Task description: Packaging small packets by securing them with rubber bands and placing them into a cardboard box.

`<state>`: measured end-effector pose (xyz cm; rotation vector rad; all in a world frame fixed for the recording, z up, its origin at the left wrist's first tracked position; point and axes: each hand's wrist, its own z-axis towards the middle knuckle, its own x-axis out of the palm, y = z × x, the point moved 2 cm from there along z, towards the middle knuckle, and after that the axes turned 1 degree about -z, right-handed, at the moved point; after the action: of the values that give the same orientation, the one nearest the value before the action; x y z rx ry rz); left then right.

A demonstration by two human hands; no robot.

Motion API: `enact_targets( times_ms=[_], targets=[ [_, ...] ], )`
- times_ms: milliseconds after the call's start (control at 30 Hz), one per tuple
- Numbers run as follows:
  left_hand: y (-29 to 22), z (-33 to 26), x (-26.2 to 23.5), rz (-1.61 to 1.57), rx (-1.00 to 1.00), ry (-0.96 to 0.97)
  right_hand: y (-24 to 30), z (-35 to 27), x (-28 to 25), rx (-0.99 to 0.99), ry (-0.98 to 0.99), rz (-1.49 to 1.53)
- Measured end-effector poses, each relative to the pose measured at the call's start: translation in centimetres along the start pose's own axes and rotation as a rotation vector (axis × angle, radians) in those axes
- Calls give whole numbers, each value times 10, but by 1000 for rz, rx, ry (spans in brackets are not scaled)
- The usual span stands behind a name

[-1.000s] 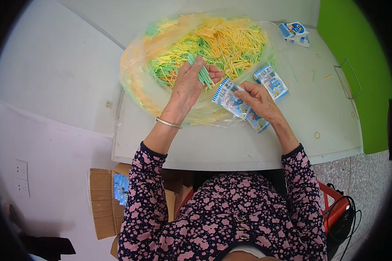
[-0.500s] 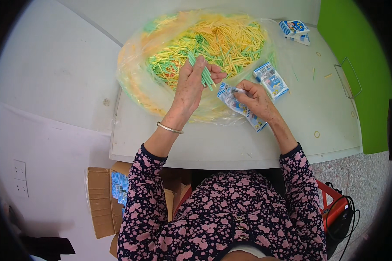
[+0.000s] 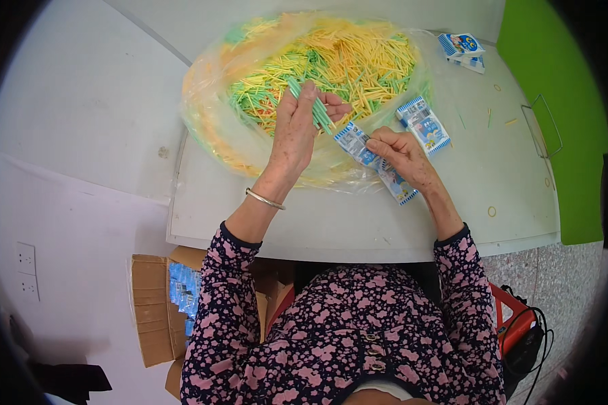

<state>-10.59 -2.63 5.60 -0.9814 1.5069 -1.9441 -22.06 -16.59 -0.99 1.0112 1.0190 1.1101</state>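
Note:
A small bunch of thin green sticks point(image 3: 321, 113) lies across the palm of my left hand point(image 3: 297, 125), pinned by the thumb, its other fingers loosely spread. My right hand point(image 3: 400, 154) pinches a blue-and-white printed packet point(image 3: 355, 143) between thumb and fingers. The packet's upper end is close to the lower tips of the sticks; whether they touch I cannot tell. Another blue-and-white packet point(image 3: 400, 185) shows under my right hand. Beyond both hands sits a large clear plastic bag point(image 3: 216, 145), open at the top, full of yellow, green and orange sticks point(image 3: 365, 61).
Right of the bag, blue-and-white packets point(image 3: 425, 127) lie on the white table point(image 3: 304, 233), with more packets point(image 3: 462, 46) at the far right. Loose sticks and rubber bands point(image 3: 492, 211) are scattered there. A green panel point(image 3: 554, 121) borders the right side. Below left, a cardboard box point(image 3: 153, 310) holds blue packets.
My right hand has turned the packet slightly so its printed face and upper end show more clearly beside the stick tips. My left hand still holds the sticks, almost in place.

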Motion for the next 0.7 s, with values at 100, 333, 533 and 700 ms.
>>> enact_targets(
  times_ms=[100,333,533,700],
  targets=[
    [2,-1,-2,8,-13,47,-1,0,2,-25,25,-11],
    [-1,-7,4,35,-7,51,-3,1,4,-37,-17,10],
    [-15,-10,6,104,77,9,-2,1,1,-8,7,-60],
    [0,-13,6,117,60,49,-1,2,6,-44,17,-44]
  ],
)
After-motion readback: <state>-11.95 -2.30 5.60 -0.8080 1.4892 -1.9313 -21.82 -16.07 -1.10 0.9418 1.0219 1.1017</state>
